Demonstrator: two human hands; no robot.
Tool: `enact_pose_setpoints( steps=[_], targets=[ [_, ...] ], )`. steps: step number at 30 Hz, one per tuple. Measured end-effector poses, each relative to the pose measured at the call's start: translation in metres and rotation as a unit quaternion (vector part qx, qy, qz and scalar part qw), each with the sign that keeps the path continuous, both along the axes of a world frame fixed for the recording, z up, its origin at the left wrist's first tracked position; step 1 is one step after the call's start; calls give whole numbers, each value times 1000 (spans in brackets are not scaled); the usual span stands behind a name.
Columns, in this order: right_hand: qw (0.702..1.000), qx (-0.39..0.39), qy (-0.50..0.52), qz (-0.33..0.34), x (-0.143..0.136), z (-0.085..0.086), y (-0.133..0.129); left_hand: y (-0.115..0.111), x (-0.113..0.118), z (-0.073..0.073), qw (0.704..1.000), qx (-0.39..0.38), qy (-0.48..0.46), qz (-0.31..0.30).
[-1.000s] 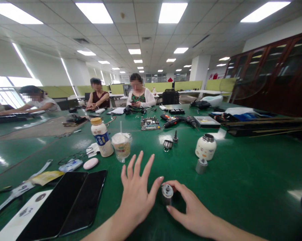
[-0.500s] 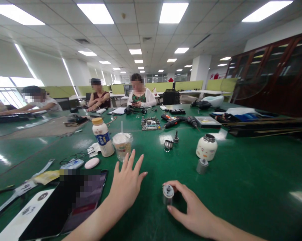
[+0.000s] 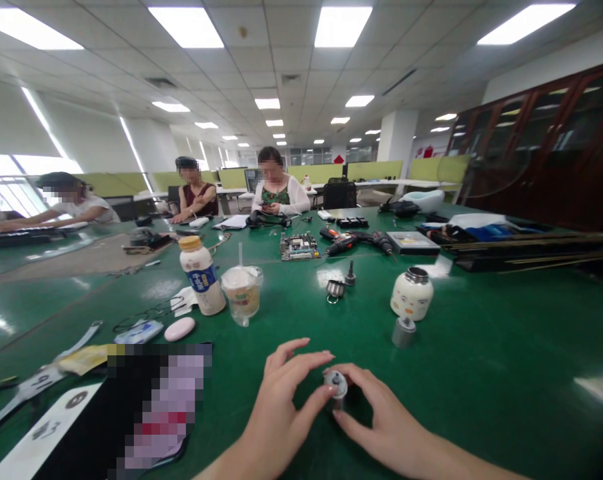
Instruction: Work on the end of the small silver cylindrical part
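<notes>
A small silver metal cylinder [image 3: 337, 403] with a grey top and a dark centre stands on the green table. My right hand [image 3: 381, 413] grips it from the right, thumb in front and fingers behind. From the left, my left hand [image 3: 286, 393] reaches over it with fingers apart. Its thumb tip is at the cylinder's top; whether it touches, I cannot tell. A similar silver cylinder [image 3: 404, 333] stands further right, in front of a cream jar [image 3: 412, 295] with painted faces and an open steel neck.
A milk bottle [image 3: 201, 277], a drink cup [image 3: 242, 293] and a pink oval case [image 3: 180, 329] stand left. Further back are a metal cap with a ring [image 3: 335, 289], a circuit board [image 3: 300, 247] and power drills [image 3: 341, 243]. People sit across the table.
My left hand has come down and right from beside the drink cup to the metal cylinder. My right hand keeps its hold in about the same place.
</notes>
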State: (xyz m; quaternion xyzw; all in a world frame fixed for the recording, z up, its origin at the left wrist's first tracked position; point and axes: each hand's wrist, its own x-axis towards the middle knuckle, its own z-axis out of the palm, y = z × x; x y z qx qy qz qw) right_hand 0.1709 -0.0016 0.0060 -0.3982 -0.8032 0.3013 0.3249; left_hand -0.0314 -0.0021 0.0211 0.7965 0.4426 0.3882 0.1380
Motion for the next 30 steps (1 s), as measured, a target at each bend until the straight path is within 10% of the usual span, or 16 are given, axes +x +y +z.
enact_pose_setpoints(
  steps=[12, 24, 30],
  targets=[
    [1000, -10, -5, -9, -1, 2, -1, 8, -1, 11, 995, -4, -95, 27],
    [1000, -4, -7, -8, -1, 4, -2, 2, -17, -25, 997, -64, 23, 48],
    [1000, 0, -6, -4, -1, 3, -2, 6, -8, -2, 997, -23, -24, 67]
  ],
)
